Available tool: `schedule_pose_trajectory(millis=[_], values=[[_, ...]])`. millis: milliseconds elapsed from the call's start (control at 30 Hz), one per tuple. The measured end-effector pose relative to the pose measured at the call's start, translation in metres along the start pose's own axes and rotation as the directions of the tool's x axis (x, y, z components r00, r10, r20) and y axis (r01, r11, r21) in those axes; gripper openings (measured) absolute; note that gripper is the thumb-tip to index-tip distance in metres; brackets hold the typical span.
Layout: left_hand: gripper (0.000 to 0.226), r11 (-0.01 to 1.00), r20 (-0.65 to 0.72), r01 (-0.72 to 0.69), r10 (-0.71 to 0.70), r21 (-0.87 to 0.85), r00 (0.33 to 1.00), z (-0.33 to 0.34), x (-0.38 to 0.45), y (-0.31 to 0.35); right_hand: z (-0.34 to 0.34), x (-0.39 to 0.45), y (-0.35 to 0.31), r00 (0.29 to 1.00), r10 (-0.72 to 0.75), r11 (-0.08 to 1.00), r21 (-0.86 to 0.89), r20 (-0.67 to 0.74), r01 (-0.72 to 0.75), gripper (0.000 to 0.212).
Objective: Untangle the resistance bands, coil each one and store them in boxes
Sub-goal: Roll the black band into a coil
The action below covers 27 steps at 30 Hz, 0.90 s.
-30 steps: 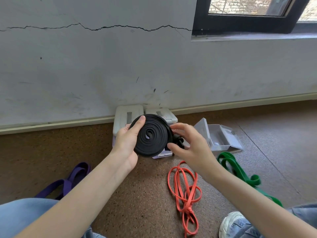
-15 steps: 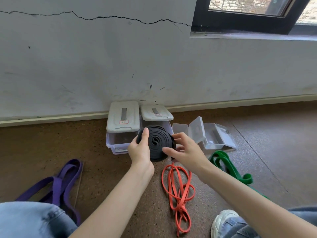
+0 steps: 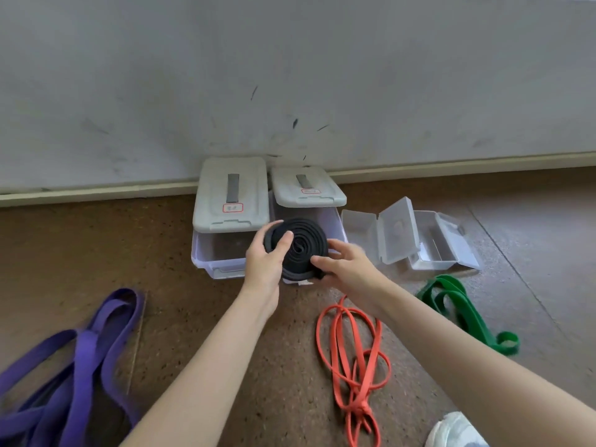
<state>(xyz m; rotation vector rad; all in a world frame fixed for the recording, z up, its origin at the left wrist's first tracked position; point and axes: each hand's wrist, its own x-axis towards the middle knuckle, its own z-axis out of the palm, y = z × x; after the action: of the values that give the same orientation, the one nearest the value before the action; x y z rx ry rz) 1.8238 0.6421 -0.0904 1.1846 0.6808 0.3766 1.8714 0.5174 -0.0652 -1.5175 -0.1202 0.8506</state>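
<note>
A coiled black resistance band [image 3: 304, 245] is held between both hands in front of two lidded storage boxes. My left hand [image 3: 266, 261] grips its left edge, thumb across the face of the coil. My right hand [image 3: 346, 269] pinches the coil's lower right edge. Behind the coil stands the right box [image 3: 332, 224], its grey lid [image 3: 306, 188] slid back so its front is uncovered. The left box [image 3: 219, 253] has its lid [image 3: 232, 195] partly back too. An orange band [image 3: 353, 356], a purple band [image 3: 74, 366] and a green band [image 3: 461, 308] lie loose on the floor.
A clear hinged plastic case [image 3: 409, 237] lies open to the right of the boxes. The boxes stand against a grey wall with a pale baseboard [image 3: 96, 193]. A white shoe [image 3: 458, 430] shows at the bottom right on the brown floor.
Both hands have carried the black coil forward and down, from in front of me to the open front of the right box. The view tilted downward.
</note>
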Motion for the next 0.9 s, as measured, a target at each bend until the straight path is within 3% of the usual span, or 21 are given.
schedule_pose_trajectory(millis=[67, 133, 233, 333, 367, 433, 533, 667, 767, 900], values=[[0.016, 0.997, -0.023, 0.055, -0.056, -0.047, 0.998, 0.002, 0.016, -0.010, -0.009, 0.017, 0.007, 0.998, 0.026, 0.998, 0.049, 0.055, -0.029, 0.030], [0.018, 0.990, -0.003, 0.115, -0.116, -0.077, 0.993, 0.002, 0.028, -0.020, -0.022, 0.031, 0.014, 0.987, 0.079, 0.997, -0.023, 0.139, -0.077, 0.035], [0.026, 0.976, 0.104, 0.202, -0.193, -0.082, 0.976, -0.004, 0.037, -0.027, -0.043, 0.040, 0.017, 0.935, 0.214, 0.977, -0.083, 0.283, -0.199, 0.032], [0.021, 0.976, 0.269, 0.217, -0.217, 0.032, 0.938, -0.016, 0.039, -0.026, -0.064, 0.051, 0.018, 0.945, 0.204, 0.963, -0.228, 0.254, -0.147, 0.058], [0.021, 0.973, 0.343, 0.218, -0.231, 0.079, 0.911, -0.020, 0.038, -0.024, -0.070, 0.055, 0.017, 0.965, 0.169, 0.958, -0.265, 0.198, -0.114, 0.062], [0.026, 0.961, 0.490, 0.207, -0.271, 0.182, 0.828, -0.027, 0.034, -0.018, -0.073, 0.058, 0.014, 0.985, 0.076, 0.954, -0.297, 0.157, -0.026, 0.043], [0.031, 0.935, 0.653, 0.167, -0.340, 0.314, 0.677, -0.034, 0.028, 0.000, -0.060, 0.053, 0.004, 0.970, 0.050, 0.904, -0.423, 0.238, 0.057, 0.030], [0.030, 0.870, 0.717, 0.103, -0.459, 0.482, 0.525, -0.040, 0.020, 0.032, -0.037, 0.039, -0.012, 0.927, 0.068, 0.830, -0.537, 0.370, 0.154, 0.033], [0.031, 0.828, 0.722, 0.030, -0.506, 0.560, 0.472, -0.045, 0.009, 0.055, -0.024, 0.019, -0.024, 0.890, 0.140, 0.808, -0.570, 0.434, 0.151, 0.032], [0.035, 0.832, 0.718, 0.004, -0.480, 0.554, 0.504, -0.052, -0.014, 0.086, -0.021, -0.020, -0.040, 0.781, 0.221, 0.846, -0.514, 0.584, 0.145, 0.038]])
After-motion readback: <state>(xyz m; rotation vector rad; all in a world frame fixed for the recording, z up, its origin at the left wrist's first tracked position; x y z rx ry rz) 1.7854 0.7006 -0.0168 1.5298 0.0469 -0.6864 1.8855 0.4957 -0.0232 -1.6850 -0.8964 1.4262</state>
